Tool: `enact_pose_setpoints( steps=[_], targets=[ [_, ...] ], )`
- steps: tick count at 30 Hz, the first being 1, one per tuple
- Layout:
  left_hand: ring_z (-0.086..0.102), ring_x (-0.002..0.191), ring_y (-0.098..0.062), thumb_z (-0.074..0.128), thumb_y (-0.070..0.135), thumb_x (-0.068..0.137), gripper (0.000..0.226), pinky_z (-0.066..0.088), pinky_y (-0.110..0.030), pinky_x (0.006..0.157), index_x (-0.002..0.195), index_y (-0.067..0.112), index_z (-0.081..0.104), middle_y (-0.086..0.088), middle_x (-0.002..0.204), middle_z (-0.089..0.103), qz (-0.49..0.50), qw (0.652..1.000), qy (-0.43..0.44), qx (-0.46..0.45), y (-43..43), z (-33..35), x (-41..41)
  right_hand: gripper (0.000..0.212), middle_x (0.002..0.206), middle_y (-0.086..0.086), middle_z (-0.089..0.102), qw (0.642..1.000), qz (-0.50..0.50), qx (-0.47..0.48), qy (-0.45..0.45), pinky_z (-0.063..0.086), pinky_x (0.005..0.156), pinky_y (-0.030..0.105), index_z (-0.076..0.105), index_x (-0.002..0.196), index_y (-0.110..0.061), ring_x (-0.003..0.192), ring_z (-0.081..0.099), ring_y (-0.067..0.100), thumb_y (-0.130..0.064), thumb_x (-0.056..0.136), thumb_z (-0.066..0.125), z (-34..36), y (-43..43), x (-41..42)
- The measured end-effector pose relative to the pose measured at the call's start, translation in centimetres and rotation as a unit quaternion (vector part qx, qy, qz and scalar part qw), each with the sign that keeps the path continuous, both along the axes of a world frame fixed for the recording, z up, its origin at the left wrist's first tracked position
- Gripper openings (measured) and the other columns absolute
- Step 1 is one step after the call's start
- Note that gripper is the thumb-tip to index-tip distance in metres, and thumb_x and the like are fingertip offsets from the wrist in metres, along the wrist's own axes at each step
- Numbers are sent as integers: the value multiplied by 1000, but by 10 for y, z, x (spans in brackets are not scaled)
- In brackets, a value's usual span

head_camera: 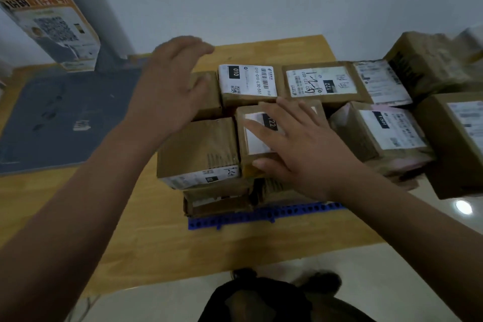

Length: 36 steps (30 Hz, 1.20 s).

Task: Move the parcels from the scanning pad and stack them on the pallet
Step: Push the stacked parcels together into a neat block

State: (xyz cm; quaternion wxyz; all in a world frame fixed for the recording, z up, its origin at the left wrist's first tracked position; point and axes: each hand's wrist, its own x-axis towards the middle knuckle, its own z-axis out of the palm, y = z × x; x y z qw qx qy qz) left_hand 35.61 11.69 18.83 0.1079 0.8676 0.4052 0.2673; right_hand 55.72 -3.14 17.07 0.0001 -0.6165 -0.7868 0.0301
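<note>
Several brown cardboard parcels with white labels are stacked on a blue pallet [264,215]. My right hand [300,146] lies flat, fingers spread, on top of a small parcel [254,138] labelled 122 at the front of the stack. My left hand [172,86] hovers with fingers apart over a brown parcel [209,97] at the stack's back left, holding nothing. A larger box [201,154] sits just left of the small parcel. The dark grey scanning pad [60,117] lies to the left with no parcel on it.
A wooden table [156,243] carries the pad and pallet. A scanner stand with an orange and white sign [52,23] rises at the back left. More parcels [392,128] crowd the right side, one large box [454,144] at the far right. Pale floor lies in front.
</note>
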Motion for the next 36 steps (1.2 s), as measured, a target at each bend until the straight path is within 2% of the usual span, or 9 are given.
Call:
enact_pose_setpoints(
  steps=[2,5,9,12,18,21,24,27,36],
  targets=[
    [36,136,-22,48,31,91,48,24,-27,111,137,19,52,-5,146,44,-72,996,47,-18,-1,2,31,63,155,12,29,1000,9,8,7,19,117,57,28,149,-28,146,20,35,-60,94,27,-3,-11,3],
    [26,143,-22,46,40,97,49,26,-46,115,145,27,43,-1,154,34,-146,979,135,-33,-9,-1,68,58,154,15,33,998,28,39,29,23,115,60,36,147,-24,144,24,39,-53,97,35,-12,-28,8],
    [30,141,-23,30,56,95,62,30,-49,113,146,24,42,-3,153,37,-243,952,185,-10,-18,-7,92,46,148,17,42,985,86,127,77,26,114,58,50,140,-17,142,29,40,-34,97,49,-25,-53,16],
    [27,143,-23,17,66,89,75,28,-50,113,148,26,38,-3,154,35,-258,938,231,-5,-18,-11,105,42,142,16,51,973,132,158,103,31,112,54,59,134,-15,139,39,36,-28,94,56,-42,-76,16],
    [10,149,-29,-10,81,75,88,15,-57,117,153,42,6,3,164,8,-258,878,399,50,-22,-16,123,43,130,7,61,967,228,36,105,45,99,42,59,133,-21,120,54,26,-30,92,56,-93,-108,12],
    [9,149,-30,-11,82,74,88,15,-59,116,152,45,1,5,164,7,-252,881,398,36,-19,-19,125,49,130,6,60,979,187,-25,77,49,97,42,56,135,-21,118,55,26,-33,87,63,-120,-108,19],
    [10,149,-29,-7,83,76,85,17,-61,115,152,46,-4,4,164,7,-254,886,388,25,-19,-25,124,63,142,6,51,986,140,-70,61,49,98,47,48,141,-22,128,48,27,-37,82,63,-131,-101,30],
    [11,149,-29,-4,83,77,83,19,-61,114,152,46,-5,5,164,9,-255,890,378,18,-18,-30,122,71,144,5,48,989,121,-55,62,46,101,43,43,143,-23,128,48,26,-40,79,67,-133,-94,36],
    [11,149,-27,-3,81,79,81,19,-61,114,152,45,-5,4,163,10,-257,897,359,19,-16,-34,124,64,143,4,52,990,112,-34,84,44,102,38,45,145,-20,128,52,23,-39,86,62,-135,-79,41]
  ],
)
